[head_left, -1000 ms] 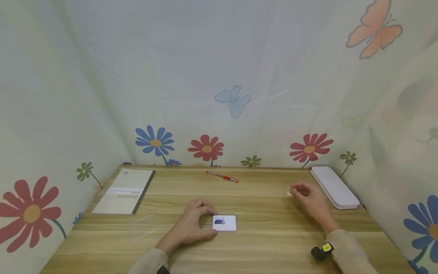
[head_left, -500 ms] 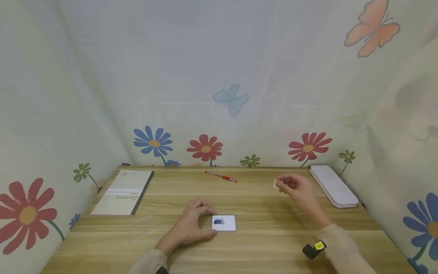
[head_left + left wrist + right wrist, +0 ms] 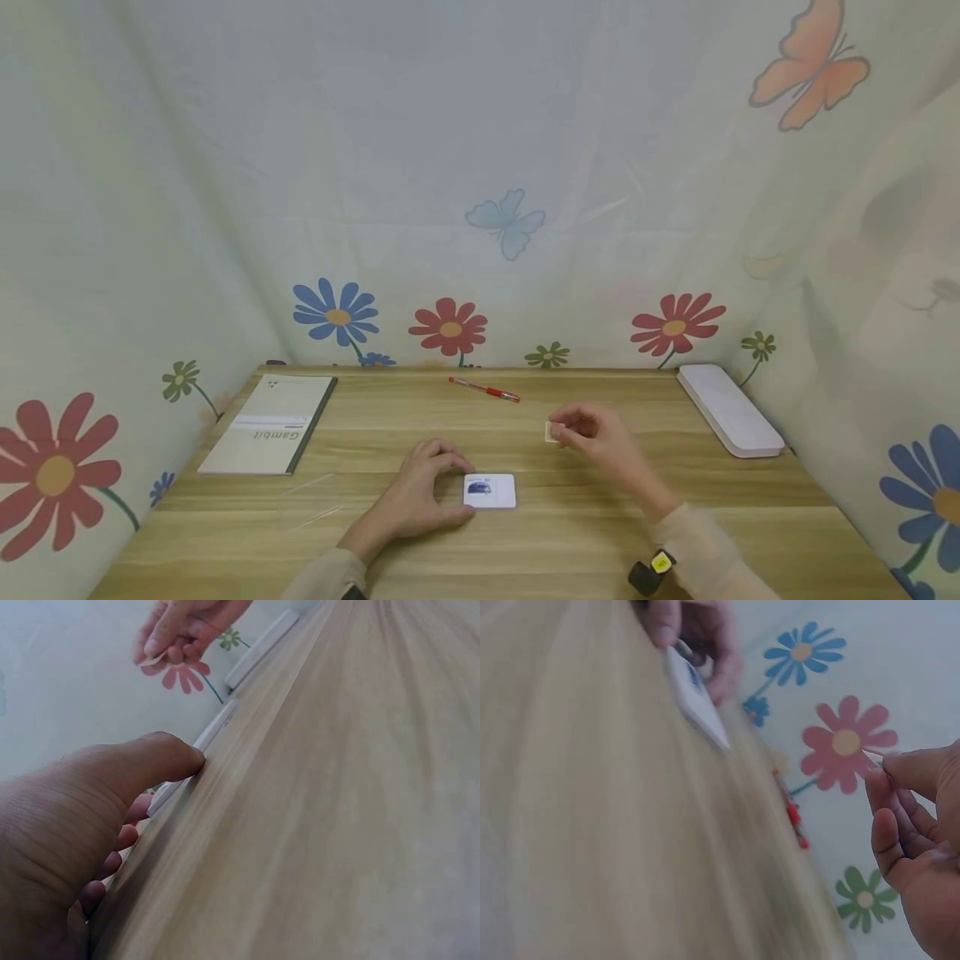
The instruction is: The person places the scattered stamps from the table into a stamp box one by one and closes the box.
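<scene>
On the wooden table lies a flat white rounded case with a small blue picture on its top. My left hand holds its left end, thumb at the near edge and fingers at the far edge. In the left wrist view, the thumb presses the rim of the white case. Farther right, my right hand pinches a small, thin, pale square piece between thumb and fingers, above the table. Only a corner of the pale piece shows past the fingertips in the right wrist view.
A red pen lies near the table's back edge. At the back left is a Gambit notebook, with a transparent sheet in front of it. A long white box stands at the right. A flowered curtain closes the back.
My right hand has moved left across the table with the small pale piece, coming nearer the white case. The left hand and the case have stayed in place.
</scene>
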### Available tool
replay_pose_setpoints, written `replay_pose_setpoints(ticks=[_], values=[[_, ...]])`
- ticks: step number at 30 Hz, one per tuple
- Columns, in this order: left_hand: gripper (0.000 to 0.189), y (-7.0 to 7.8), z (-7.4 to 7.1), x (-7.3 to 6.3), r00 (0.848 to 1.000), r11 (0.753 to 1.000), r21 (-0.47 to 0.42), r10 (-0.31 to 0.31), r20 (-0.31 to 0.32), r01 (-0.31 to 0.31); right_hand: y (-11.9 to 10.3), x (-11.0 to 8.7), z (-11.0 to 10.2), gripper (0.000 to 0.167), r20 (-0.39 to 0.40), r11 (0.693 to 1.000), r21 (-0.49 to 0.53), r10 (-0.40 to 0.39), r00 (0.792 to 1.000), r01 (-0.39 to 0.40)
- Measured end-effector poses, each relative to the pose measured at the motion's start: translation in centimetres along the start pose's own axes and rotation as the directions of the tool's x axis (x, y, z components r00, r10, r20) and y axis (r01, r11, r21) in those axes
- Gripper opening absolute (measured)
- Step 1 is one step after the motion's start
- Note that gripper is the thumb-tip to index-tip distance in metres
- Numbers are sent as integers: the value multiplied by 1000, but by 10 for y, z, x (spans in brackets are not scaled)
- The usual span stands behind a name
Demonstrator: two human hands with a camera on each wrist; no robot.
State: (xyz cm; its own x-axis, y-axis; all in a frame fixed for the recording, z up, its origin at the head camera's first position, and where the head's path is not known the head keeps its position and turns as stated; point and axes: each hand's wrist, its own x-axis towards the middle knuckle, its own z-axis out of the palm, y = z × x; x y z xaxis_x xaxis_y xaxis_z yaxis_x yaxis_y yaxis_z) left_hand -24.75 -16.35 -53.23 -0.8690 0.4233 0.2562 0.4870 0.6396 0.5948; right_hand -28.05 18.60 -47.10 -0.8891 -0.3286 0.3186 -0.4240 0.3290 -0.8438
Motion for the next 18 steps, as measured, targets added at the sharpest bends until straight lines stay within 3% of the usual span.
replay_pose_setpoints(ticks=[5, 10, 18], values=[[52, 1, 1, -1, 1000, 1000, -5, -2, 0, 2, -4, -4, 29, 15, 92, 999, 50, 15, 996, -19], [53, 2, 0, 0, 1000, 1000, -3, -8, -1, 8, -6, -8, 52, 15, 143, 989, 112, 78, 987, -94], [52, 2, -2, 0, 1000, 1000, 10, -8, 1, 8, 0, -14, 73, 13, 144, 985, 115, 111, 983, -128]])
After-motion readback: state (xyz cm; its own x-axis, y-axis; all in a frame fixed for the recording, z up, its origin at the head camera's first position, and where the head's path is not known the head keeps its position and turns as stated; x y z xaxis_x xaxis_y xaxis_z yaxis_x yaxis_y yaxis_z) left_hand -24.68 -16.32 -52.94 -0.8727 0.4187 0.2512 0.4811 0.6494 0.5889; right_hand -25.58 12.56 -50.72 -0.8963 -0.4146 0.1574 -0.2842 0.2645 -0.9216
